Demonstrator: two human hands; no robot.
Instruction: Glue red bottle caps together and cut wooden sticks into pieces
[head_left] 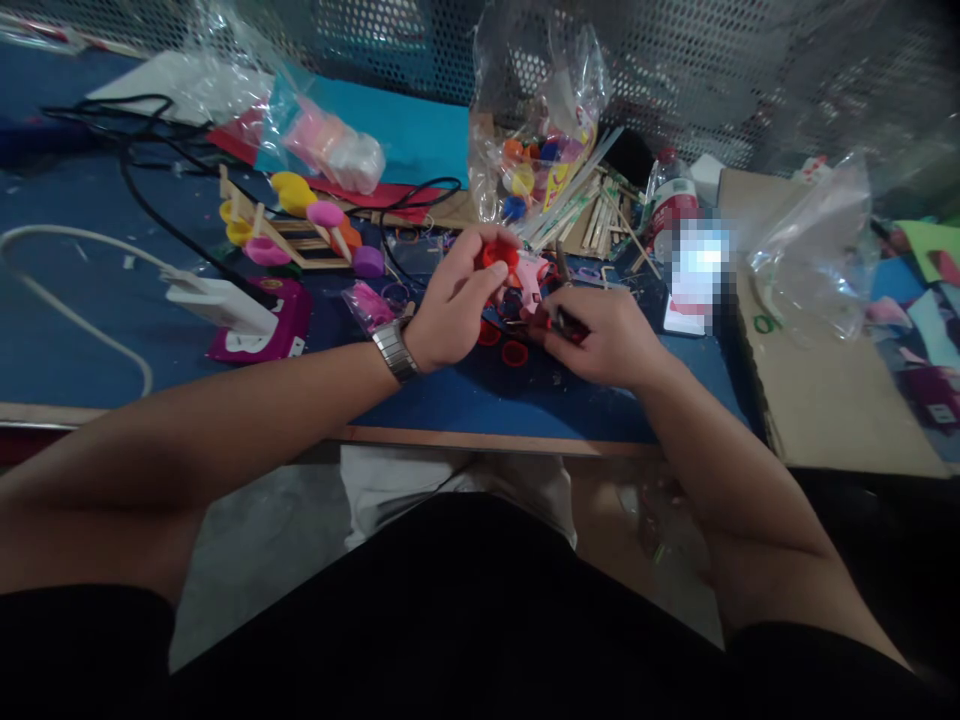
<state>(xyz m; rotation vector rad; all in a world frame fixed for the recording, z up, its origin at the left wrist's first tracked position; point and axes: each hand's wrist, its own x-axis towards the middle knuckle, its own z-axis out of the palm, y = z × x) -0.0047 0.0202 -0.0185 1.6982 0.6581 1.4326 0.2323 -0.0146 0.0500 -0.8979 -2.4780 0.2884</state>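
Between the thumb and fingers of my left hand is a red plastic cap, lifted above the table. My right hand is closed around a dark hand tool with some red on its grip, which looks like pliers; the fingers hide part of it. A pink glue gun lies between and just beyond the hands. On the blue table below them are two more red caps, lying flat.
Left stand a purple power socket with a white plug and a stick model with coloured caps. Behind the hands are a plastic bag of caps and wooden sticks. Right are a bottle, a lit phone and cardboard.
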